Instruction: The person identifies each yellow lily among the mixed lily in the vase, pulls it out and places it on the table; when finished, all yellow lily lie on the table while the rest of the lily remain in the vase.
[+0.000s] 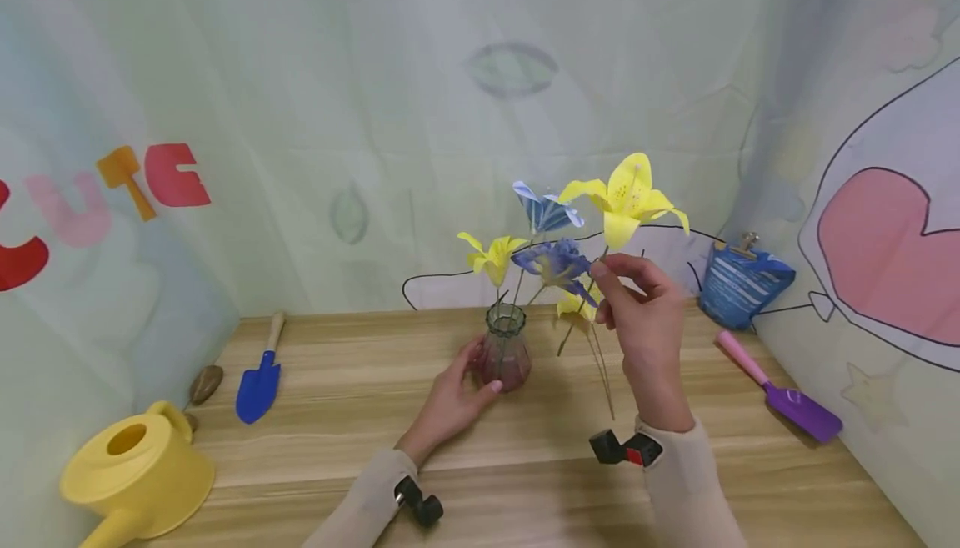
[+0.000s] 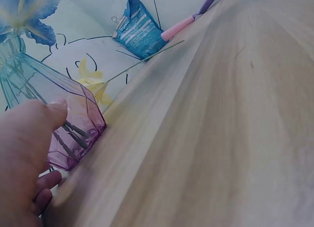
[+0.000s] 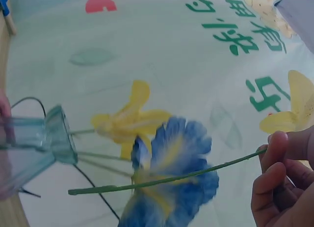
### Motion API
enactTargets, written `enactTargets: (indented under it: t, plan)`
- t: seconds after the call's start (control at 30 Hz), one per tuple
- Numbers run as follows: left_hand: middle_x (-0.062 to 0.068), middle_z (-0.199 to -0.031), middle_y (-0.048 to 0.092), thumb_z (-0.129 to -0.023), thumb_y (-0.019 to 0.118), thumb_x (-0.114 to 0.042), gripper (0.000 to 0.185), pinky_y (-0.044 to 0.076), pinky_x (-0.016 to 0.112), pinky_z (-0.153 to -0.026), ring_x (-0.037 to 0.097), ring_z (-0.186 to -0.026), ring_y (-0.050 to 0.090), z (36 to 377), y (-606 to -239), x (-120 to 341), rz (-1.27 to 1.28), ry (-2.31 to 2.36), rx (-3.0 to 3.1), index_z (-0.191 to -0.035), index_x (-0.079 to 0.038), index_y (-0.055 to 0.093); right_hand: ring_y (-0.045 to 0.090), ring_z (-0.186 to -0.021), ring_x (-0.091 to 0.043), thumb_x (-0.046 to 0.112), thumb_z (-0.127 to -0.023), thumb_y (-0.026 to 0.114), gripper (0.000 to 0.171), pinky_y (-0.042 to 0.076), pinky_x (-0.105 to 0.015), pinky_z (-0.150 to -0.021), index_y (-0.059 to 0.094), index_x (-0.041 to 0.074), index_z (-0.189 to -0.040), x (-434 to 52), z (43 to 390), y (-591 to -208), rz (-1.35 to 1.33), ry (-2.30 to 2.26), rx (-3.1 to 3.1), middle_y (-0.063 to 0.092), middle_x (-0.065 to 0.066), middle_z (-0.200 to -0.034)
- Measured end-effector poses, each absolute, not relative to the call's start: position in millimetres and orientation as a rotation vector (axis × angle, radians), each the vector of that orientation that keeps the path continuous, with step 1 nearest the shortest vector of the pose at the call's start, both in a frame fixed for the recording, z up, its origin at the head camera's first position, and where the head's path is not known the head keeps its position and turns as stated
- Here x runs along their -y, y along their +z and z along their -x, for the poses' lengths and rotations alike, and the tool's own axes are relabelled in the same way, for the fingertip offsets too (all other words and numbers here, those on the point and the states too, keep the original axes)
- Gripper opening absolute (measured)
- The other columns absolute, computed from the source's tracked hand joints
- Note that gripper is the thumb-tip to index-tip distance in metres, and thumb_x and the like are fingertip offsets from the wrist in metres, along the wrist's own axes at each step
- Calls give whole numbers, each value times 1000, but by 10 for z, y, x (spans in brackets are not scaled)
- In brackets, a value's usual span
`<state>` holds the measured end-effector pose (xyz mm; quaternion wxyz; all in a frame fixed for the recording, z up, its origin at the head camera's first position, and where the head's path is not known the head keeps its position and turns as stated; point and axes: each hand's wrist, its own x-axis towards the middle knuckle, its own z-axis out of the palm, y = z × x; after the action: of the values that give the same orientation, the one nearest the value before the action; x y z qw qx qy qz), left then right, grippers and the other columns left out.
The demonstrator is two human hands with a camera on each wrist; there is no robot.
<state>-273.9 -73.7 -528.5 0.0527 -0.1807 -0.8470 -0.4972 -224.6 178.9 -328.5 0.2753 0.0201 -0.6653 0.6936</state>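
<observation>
A glass vase (image 1: 506, 356), greenish at its neck and pink toward its base, stands upright on the wooden table. My left hand (image 1: 450, 402) holds it low down, thumb at the front and fingers around the side. In the vase are a yellow lily (image 1: 493, 260), a pale blue flower (image 1: 546, 211) and a blue-violet iris (image 1: 553, 261). Right of the vase, my right hand (image 1: 648, 323) pinches the green stem (image 3: 196, 174) of a larger yellow lily (image 1: 628, 202) between thumb and fingertips. That stem's lower end hangs free, outside the vase.
Another yellow flower (image 1: 572, 308) lies on the table behind the right hand. A blue bag (image 1: 742, 285) with a clip and a purple trowel (image 1: 802, 412) are at right. A blue trowel (image 1: 258, 385), a brown stone (image 1: 206, 384) and a yellow watering can (image 1: 161, 473) are at left.
</observation>
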Motion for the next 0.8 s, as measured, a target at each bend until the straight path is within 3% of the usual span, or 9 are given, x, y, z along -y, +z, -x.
enactTargets:
  t: [0.3, 0.8]
  plan:
    - [17, -159, 58, -98, 79, -38, 81, 47, 58, -123, 37, -147, 57, 2737, -5278, 735, 526, -1508, 2616, -167, -26, 37, 64, -81, -8, 25, -99, 79, 27, 54, -17, -59, 78, 4, -116, -2152, 2327, -3498, 145, 1656, 1957, 72, 18, -91]
    - [16, -160, 57, -98, 78, -39, 82, 47, 59, -124, 37, -147, 57, 2713, -5255, 749, 506, -1526, 2623, -167, -27, 36, 64, -75, -1, 24, -98, 80, 33, 57, -19, -58, 76, -1, -119, -2638, 2600, -3789, 369, 1630, 2114, 67, 24, -76]
